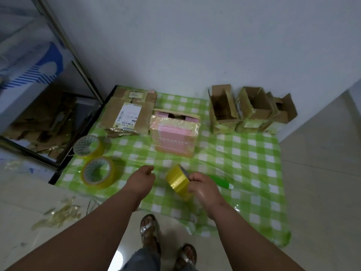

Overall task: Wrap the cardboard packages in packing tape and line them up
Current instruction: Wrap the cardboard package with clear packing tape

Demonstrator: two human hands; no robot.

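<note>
The right hand [203, 187] has its grip curled around a yellow tape roll [178, 181], held above the green checked cloth [244, 163]. The left hand [143, 178] hangs loosely curled, holding nothing. Beyond them sits a pink taped package [174, 136]; open cardboard boxes [250, 111] line the wall.

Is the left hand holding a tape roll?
No. The left hand hangs loosely curled over the checked cloth with nothing in it; only the right hand grips a tape roll.
</note>
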